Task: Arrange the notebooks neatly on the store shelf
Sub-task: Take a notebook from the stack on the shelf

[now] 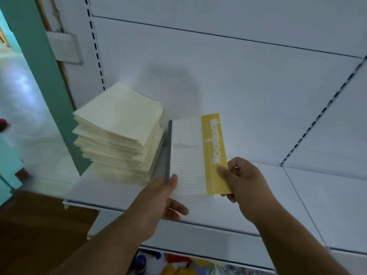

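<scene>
Done: uneven pile of cream notebooks (119, 132) sits far left on white metal shelf (297, 195).
In hand: left hand (158, 197) and right hand (238, 181) both pinch white-and-yellow notebook (198, 155).
Left: placing it, squaring pile.

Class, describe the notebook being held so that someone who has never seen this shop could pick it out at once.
Find the white store shelf with a tall stack of pale yellow notebooks at its left end. Just right of that stack, the left hand and right hand hold one notebook. Unlike the plain stack, it has a white lined cover and a yellow band printed NOTEBOOK.
</scene>
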Tool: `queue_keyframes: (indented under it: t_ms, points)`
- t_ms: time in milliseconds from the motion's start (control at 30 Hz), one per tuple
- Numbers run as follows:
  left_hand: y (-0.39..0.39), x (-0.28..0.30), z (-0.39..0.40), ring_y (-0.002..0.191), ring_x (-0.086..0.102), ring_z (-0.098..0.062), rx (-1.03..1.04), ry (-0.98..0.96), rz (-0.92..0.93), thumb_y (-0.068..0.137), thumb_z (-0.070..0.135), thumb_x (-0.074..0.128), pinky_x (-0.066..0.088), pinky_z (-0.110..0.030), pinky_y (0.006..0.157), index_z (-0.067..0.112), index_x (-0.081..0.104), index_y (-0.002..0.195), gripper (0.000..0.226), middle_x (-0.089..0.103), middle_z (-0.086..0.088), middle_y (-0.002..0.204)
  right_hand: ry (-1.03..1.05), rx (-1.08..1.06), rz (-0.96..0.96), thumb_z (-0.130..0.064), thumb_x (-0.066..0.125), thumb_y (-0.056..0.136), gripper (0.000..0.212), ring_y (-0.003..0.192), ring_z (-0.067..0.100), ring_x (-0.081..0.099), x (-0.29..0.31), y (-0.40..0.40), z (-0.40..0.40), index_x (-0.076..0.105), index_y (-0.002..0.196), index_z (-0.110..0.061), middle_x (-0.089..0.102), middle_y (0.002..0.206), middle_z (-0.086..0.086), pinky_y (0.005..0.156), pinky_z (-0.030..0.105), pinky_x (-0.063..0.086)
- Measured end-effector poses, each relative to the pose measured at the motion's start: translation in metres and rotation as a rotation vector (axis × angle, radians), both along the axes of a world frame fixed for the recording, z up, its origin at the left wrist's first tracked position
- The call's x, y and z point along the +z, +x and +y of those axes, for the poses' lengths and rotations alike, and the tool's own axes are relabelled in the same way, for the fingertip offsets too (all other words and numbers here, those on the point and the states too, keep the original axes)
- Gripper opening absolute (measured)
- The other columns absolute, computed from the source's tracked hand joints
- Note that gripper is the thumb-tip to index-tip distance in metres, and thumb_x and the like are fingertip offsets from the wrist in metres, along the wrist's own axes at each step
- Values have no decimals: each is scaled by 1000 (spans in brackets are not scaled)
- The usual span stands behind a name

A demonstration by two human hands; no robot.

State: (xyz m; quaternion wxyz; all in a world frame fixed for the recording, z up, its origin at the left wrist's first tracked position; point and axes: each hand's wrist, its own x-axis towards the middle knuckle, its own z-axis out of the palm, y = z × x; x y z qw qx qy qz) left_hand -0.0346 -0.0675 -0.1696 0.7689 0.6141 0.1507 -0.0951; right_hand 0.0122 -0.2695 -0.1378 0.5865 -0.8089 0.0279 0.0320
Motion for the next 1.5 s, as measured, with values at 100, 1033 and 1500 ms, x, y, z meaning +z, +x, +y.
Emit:
queue_keyframes:
  t_ms: [100,1033,1500]
  points:
    - [0,4,3,44,46,-16,36,38,-106,101,19,53,36,-24,41,15,63,115,18,62,-2,61,4,-44,13,-43,56,99,47,45,19,48,3,1,10,52,74,-4,59,57,9,46,27,35]
    - [-3,-7,7,81,66,-21,-91,125,-177,100,19,53,52,-35,63,19,64,111,15,73,0,100,92,-533,19,-14,48,103,12,71,25,56,-10,-23,-8,48,91,-13,61,92,12,61,36,50]
    - [-24,5,-176,90,65,-8,-555,404,-402,101,21,50,51,-27,72,35,49,109,17,69,13,102,364,-556,-78,-24,56,102,22,87,33,75,9,-118,-162,70,100,-9,77,98,16,85,54,59]
